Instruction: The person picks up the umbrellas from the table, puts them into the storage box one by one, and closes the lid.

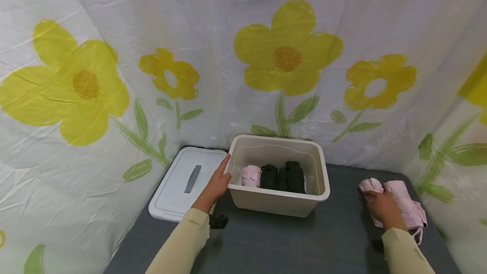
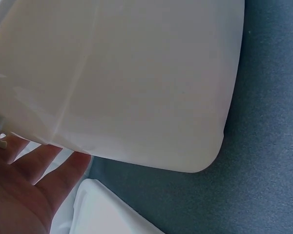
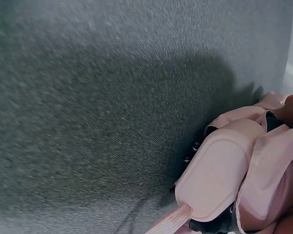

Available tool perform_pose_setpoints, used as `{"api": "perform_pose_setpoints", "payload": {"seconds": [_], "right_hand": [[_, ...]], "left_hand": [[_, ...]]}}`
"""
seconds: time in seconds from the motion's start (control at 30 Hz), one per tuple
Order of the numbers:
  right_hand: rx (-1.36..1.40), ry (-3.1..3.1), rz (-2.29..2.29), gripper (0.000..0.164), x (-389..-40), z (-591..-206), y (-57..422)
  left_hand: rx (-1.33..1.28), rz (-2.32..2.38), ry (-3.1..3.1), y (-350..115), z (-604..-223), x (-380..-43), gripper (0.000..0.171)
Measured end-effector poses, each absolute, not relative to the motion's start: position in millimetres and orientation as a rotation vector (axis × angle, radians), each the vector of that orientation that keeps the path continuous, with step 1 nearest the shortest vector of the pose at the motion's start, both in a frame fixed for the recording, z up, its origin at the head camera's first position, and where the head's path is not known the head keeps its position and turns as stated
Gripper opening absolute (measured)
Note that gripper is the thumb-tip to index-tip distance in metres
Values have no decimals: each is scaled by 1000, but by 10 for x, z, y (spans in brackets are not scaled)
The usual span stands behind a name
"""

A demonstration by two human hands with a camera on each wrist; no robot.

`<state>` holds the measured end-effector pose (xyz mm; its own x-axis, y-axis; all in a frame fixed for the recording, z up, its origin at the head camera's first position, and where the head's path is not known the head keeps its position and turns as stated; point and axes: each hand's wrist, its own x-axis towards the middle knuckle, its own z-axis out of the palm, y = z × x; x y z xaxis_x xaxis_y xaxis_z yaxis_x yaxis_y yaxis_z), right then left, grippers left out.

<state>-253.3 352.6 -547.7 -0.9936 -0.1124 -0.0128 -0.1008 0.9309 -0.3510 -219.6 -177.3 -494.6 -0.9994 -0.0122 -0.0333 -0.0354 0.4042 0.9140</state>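
My left hand [image 1: 218, 183] rests at the left side of a beige storage bin [image 1: 274, 200]; in the left wrist view its fingers [image 2: 63, 175] lie fairly straight against the bin's outside. Inside the bin sit a pink rolled bundle [image 1: 251, 176] and black rolled bundles [image 1: 294, 177] beside it. At the table's right, my right hand [image 1: 382, 208] grips a pink folding umbrella [image 3: 217, 170], whose pale handle and strap show in the right wrist view. Right beside that hand lies another pink rolled umbrella [image 1: 399, 193]. Part of the gripped umbrella is hidden by the hand.
A white lid [image 1: 176, 198] with a grey handle lies left of the bin on the dark grey table [image 1: 281, 244]. A flower-printed curtain [image 1: 213, 54] hangs behind and at both sides. A small black object [image 1: 218, 222] shows by my left wrist.
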Motion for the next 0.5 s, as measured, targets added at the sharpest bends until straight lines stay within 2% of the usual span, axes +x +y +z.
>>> {"api": "perform_pose_setpoints", "payload": {"seconds": [0.5], "right_hand": [[-299,3140,-751,36,-2348,-5375,3338]], "left_hand": [[-47,1710,2610,-1766,-4937,-2178,69]]}}
